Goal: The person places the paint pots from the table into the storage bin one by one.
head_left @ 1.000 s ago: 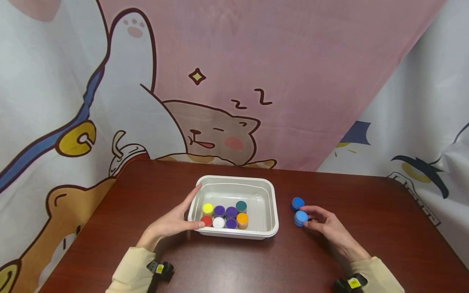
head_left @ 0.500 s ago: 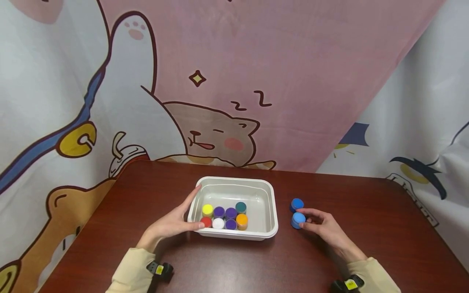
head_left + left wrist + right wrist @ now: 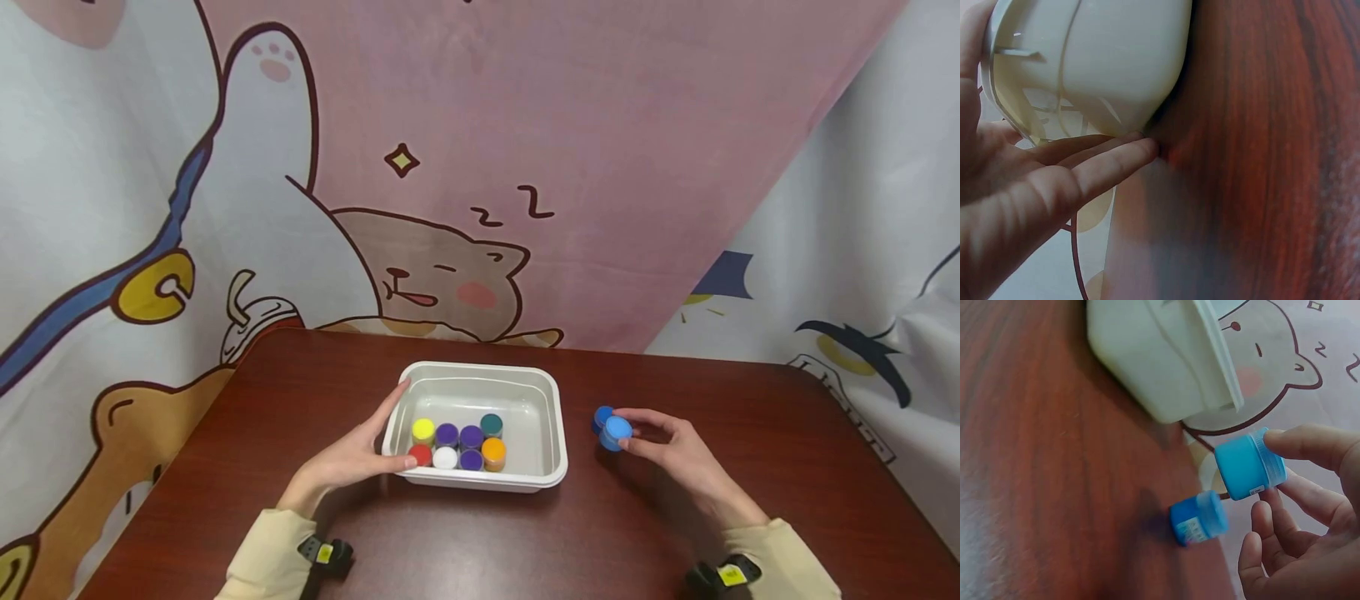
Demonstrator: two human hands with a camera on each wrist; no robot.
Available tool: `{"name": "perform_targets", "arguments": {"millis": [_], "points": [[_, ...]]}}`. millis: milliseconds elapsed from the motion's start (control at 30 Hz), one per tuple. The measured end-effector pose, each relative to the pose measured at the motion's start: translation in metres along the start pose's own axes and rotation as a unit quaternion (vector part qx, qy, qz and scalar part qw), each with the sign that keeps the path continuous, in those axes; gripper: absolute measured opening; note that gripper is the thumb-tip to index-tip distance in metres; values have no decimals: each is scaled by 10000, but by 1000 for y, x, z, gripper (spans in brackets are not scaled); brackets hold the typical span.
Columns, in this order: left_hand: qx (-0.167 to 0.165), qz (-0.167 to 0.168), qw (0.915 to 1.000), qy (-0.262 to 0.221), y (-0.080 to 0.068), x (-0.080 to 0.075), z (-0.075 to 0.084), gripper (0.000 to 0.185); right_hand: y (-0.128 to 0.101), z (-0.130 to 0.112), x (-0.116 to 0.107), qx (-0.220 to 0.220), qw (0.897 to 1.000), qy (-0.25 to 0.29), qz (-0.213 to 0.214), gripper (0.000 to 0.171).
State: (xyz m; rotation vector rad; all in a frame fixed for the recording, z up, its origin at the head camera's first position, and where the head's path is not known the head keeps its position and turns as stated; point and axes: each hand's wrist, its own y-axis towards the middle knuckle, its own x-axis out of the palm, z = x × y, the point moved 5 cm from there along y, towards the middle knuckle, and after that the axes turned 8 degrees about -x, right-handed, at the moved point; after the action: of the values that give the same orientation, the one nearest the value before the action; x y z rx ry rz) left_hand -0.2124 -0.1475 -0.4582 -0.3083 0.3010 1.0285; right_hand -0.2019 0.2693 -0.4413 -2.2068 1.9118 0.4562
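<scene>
In the head view, my left hand (image 3: 348,454) holds the left end of a pale plastic tray (image 3: 534,429). Its thumb lies over the front rim beside a red-lidded jar (image 3: 421,455), while the other fingers lie along the outer wall (image 3: 1129,69). To the right of the tray, my right hand (image 3: 686,454) pinches a small light-blue paint jar (image 3: 1244,465) between thumb and fingers. The right wrist view has this jar raised off the table. A darker blue jar (image 3: 1194,519) stands on the table close by, partly hidden behind the held one in the head view.
Inside the tray stand several small jars, among them a yellow one (image 3: 423,431), a white one (image 3: 446,457), an orange one (image 3: 493,453), a green one (image 3: 491,425) and purple ones (image 3: 471,437). The brown table (image 3: 480,550) meets a printed cartoon curtain (image 3: 600,167) at the back.
My right hand has lifted the light-blue jar from the table, so it now overlaps the darker blue jar in the head view. My left hand and the tray stay in place.
</scene>
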Motion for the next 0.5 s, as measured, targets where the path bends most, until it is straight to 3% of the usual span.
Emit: {"name": "perform_targets", "arguments": {"millis": [200, 500], "points": [[-4, -39, 10000, -67, 1, 0, -1, 104, 4, -16, 2, -192, 9997, 110, -87, 48], [-68, -26, 10000, -37, 0, 0, -2, 104, 16, -44, 3, -365, 9987, -336, -125, 49]]}}
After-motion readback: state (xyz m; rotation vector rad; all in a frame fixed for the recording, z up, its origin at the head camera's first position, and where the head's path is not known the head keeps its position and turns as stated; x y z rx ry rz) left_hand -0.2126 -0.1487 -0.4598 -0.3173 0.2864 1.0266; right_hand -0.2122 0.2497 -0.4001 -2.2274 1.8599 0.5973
